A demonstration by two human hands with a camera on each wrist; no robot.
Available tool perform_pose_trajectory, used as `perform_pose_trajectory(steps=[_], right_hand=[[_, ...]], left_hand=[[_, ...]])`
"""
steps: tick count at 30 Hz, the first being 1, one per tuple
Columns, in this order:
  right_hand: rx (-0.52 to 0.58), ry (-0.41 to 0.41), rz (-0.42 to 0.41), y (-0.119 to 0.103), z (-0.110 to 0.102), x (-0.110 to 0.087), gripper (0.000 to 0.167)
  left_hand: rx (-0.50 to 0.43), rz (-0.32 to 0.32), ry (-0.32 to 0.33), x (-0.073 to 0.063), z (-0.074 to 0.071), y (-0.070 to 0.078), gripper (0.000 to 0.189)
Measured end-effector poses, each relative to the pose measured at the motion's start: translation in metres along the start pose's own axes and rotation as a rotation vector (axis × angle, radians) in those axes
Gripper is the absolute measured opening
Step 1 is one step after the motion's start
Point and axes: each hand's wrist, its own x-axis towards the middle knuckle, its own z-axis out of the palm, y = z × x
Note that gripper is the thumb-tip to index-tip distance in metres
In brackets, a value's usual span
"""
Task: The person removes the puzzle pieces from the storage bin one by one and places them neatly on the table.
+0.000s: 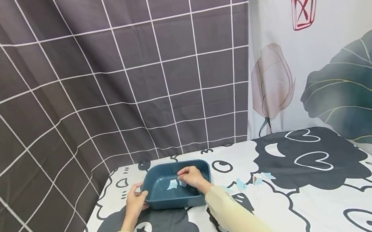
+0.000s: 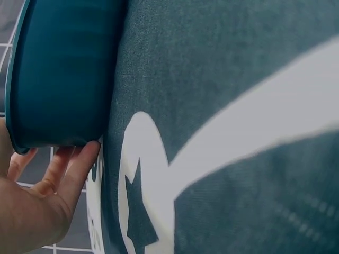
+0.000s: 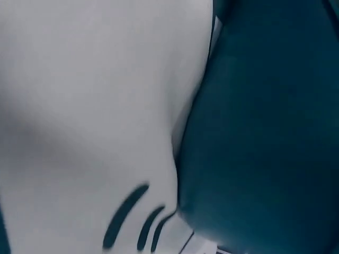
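Note:
A dark teal rectangular basin point(image 1: 181, 202) stands on the patterned cloth. My left hand point(image 1: 135, 201) holds its left end; in the left wrist view the fingers point(image 2: 79, 164) press against the outer wall and the thumb is near the rim. Over the inside of the basin is my right hand point(image 1: 192, 177), fingers bent together. Just under its fingertips shows a light blue piece point(image 1: 183, 183); whether it is pinched or lies on the basin floor is hard to tell. Another pale blue piece point(image 1: 172, 184) lies flat in the basin. The right wrist view shows only basin wall point(image 3: 259, 137) and cloth.
To the right of the basin, several small light blue crumpled pieces point(image 1: 241, 184) lie on the black-and-white cartoon cloth point(image 1: 276, 214). One point(image 1: 257, 180) has a reddish spot. A dark grid curtain point(image 1: 180, 76) hangs behind and left, a floral curtain point(image 1: 274, 78) at the right.

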Motion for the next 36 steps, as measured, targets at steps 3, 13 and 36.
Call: perform_pose_trajectory(steps=[3,13,36], right_hand=[[-0.054,0.013,-0.006,0.001,0.006,0.001,0.021],[-0.253,0.017,-0.067,0.005,0.014,0.006,0.033],[-0.488,-0.072,-0.087,0.012,0.009,0.012,0.037]], left_hand=[[-0.003,0.006,0.001,0.0,-0.001,0.0,0.047],[0.001,0.014,0.001,-0.002,-0.002,0.0,0.047],[-0.016,0.013,0.004,-0.001,0.0,0.0,0.048]])
